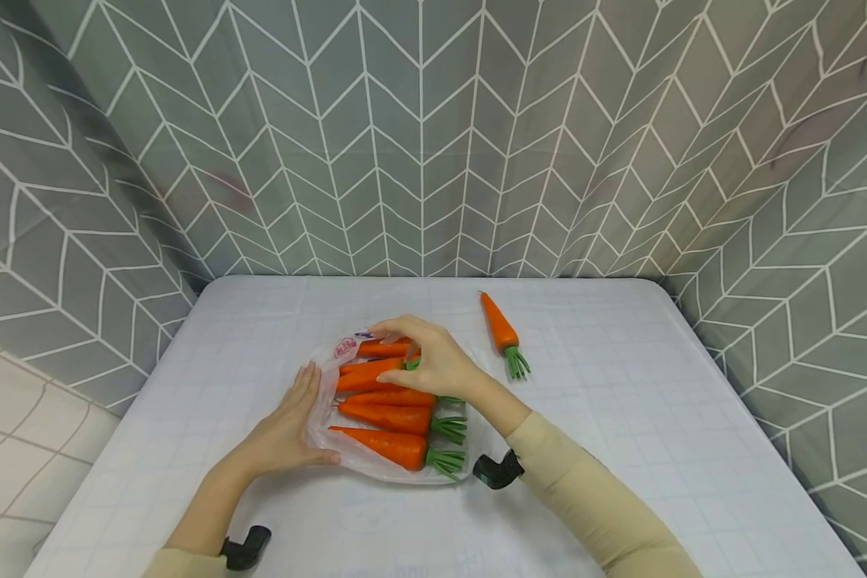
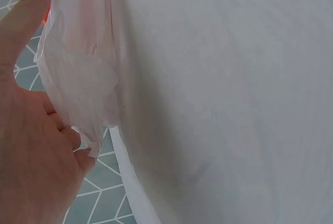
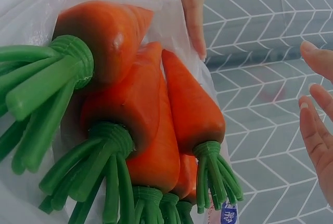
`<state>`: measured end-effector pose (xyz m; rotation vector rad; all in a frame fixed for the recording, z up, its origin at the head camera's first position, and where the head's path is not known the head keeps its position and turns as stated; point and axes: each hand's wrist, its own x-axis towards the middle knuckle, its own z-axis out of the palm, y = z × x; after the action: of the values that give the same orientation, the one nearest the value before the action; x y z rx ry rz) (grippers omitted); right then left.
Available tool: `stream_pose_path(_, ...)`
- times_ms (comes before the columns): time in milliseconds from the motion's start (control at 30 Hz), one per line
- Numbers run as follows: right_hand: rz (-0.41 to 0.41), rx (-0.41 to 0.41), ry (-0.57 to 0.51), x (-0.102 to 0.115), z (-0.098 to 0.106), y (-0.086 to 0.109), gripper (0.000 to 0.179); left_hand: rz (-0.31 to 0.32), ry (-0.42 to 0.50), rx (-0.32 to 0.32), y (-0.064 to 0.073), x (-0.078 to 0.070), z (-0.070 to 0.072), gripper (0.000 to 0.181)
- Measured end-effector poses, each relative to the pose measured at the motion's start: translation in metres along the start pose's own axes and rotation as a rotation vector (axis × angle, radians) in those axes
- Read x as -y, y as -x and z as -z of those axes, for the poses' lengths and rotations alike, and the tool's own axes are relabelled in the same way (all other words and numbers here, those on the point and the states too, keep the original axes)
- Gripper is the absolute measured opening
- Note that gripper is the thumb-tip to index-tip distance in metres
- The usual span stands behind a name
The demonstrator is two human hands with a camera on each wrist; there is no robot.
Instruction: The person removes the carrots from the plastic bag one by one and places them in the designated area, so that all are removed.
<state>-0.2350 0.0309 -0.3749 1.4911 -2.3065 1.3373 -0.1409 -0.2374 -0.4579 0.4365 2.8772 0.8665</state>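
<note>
Several orange carrots (image 1: 386, 417) with green stem tops lie side by side in a thin white plastic bag (image 1: 368, 470). Along the bag's left side rests my left hand (image 1: 286, 425), its fingers extended and the thumb near the lower edge. The left wrist view shows that hand (image 2: 44, 146) against the crumpled bag (image 2: 78, 78). Over the upper carrots, my right hand (image 1: 433, 357) is spread, thumb and fingers apart. In the right wrist view this hand (image 3: 320, 115) has nothing between its fingers, and the carrots (image 3: 195, 104) lie beside it.
One loose carrot (image 1: 501, 323) lies on the table outside the bag, beyond my right forearm. A white cloth covers the table (image 1: 614, 385). Grey patterned curtains (image 1: 419, 144) stand behind the table and at its sides.
</note>
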Motion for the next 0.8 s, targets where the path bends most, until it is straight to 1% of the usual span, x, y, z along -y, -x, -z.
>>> stream_pose_path(233, -0.043, 0.01, 0.01, -0.003, -0.003, -0.002, 0.057, -0.014, 0.011, -0.002, 0.0, -0.001, 0.001, 0.136)
stream_pose_path(433, -0.094, 0.035, 0.032, -0.007, -0.008, -0.007, 0.057, -0.009, 0.015, 0.006, 0.0, -0.001, 0.0, 0.136)
stream_pose_path(633, -0.11, 0.056, 0.03, -0.014, -0.012, -0.009, 0.058, 0.004, 0.004, 0.008, 0.0, -0.001, 0.0, 0.136)
stream_pose_path(800, -0.127, 0.063, 0.034, -0.021, -0.015, -0.006, 0.06, 0.004, -0.004, 0.004, 0.0, -0.001, 0.0, 0.136)
